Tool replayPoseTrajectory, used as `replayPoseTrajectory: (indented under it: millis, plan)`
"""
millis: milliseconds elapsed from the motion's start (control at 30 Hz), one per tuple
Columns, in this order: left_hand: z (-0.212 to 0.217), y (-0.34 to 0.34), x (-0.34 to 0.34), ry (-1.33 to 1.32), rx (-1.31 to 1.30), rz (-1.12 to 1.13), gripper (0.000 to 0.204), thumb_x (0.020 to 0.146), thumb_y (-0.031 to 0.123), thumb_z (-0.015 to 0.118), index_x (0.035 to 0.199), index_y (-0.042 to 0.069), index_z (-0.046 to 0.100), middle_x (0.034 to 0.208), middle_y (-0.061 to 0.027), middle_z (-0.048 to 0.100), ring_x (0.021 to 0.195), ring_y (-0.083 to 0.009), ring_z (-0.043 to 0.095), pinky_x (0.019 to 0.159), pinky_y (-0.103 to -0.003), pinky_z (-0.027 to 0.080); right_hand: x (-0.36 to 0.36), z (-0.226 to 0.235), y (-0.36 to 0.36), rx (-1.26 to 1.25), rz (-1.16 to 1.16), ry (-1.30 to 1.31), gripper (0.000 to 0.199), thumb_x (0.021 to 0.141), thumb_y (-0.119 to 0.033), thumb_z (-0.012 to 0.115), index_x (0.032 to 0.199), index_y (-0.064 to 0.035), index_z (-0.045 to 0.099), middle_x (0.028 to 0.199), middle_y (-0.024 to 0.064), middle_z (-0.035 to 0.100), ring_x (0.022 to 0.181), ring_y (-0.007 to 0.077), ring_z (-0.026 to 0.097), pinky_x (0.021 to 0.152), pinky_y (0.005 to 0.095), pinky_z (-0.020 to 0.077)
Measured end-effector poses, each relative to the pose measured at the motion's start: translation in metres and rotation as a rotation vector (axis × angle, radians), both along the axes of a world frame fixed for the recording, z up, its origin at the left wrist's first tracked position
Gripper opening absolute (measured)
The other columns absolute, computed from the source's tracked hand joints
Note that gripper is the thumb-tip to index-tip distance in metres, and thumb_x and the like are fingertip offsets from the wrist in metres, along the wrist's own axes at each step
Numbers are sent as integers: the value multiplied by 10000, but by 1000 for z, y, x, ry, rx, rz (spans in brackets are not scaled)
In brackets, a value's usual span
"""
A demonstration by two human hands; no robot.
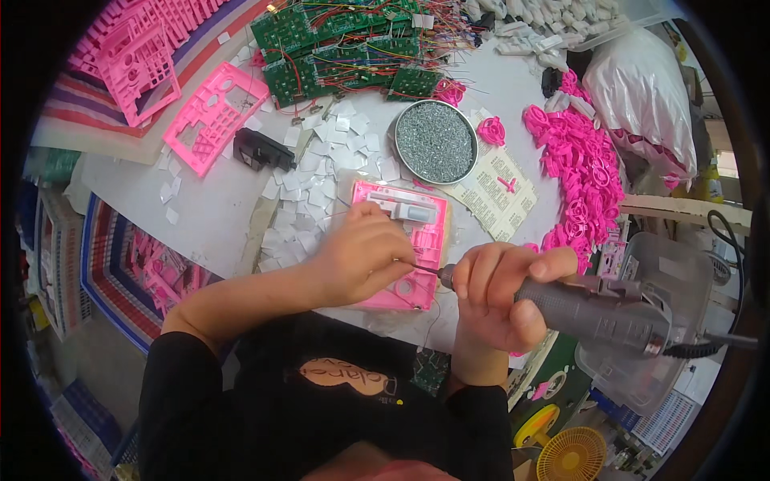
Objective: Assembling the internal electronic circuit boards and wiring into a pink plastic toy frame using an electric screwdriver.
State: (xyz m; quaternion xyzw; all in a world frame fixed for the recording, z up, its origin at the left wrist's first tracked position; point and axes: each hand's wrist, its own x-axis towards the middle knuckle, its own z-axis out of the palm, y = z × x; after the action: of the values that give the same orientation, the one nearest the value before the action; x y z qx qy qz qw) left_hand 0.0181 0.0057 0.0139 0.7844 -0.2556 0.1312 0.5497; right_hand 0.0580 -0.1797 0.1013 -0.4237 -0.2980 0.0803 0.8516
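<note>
My right hand [501, 293] is wrapped round a grey electric screwdriver [597, 311], whose cable runs off to the right. Its thin bit points left, over a pink plastic housing [433, 240] lying on the table in front of me. My left hand [365, 250] rests over the housing's left side with its fingers curled. The thumb and forefinger close together beside the bit's tip; whatever they pinch is too small or hidden to make out. A grey-white block-shaped part [415, 212] sits in the housing's upper end. Just beyond stands a round tin of small metal screws [435, 143].
White square pieces [309, 188] lie scattered left of the housing. Green circuit boards with wires [345, 52] are piled at the back. Pink plastic rings [581, 172] heap up on the right. A black part [263, 150] and a pink frame [216, 116] lie at the left.
</note>
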Motion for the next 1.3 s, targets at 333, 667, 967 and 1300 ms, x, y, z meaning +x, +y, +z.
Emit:
replayPoseTrajectory:
  millis: [333,667,967,1300]
  plan:
    - [-9,1,31,-153,564,284,210,740,183,772,906,154,647,906,53,620,986,-170,567,998,-535,273,62,-53,18,-206,-268,-68,229,872,-26,544,1077,-61,449,617,41,437,510,128,396,469,324,382]
    - [-11,2,37,-39,520,211,310,693,168,790,965,128,647,971,3,622,1002,-218,573,992,-503,313,73,-88,10,-541,-299,-353,232,866,-12,644,1002,-47,459,732,98,579,583,148,531,532,318,457]
    - [41,54,16,47,362,105,400,746,65,684,1138,46,608,1198,-181,607,1139,-367,581,978,-431,462,82,-35,-85,-972,-365,44,629,786,-148,749,1365,-90,510,1106,88,642,1020,218,612,841,390,518]
    - [134,215,-158,631,822,485,426,723,22,658,1143,-1,590,1267,-189,546,1132,-354,570,966,-386,454,54,-85,-185,-1960,-660,-464,396,732,-83,705,1127,-71,675,1002,154,678,917,350,649,826,407,524]
